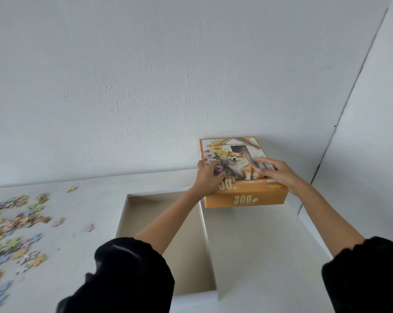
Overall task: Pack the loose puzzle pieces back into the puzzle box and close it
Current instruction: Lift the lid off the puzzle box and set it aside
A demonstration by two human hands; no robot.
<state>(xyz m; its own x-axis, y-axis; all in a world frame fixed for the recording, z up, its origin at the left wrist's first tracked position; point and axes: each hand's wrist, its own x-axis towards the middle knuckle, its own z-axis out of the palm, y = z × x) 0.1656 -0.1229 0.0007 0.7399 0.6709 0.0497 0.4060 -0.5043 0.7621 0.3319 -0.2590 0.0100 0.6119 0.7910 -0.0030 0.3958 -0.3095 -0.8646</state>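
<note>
head view: both hands, left hand [208, 178] and right hand [279, 172], clasp the puzzle box [243, 175] at 1 o'clock, likely to open it; loose pieces [14, 229] wait at 9 on the bench [96, 206].

A white table [96, 199] against the wall carries a scatter of loose puzzle pieces [12, 233] well left of both hands, an open empty box tray [188, 256] under the left forearm, and the orange puzzle box [243, 177] beneath the hands.
</note>
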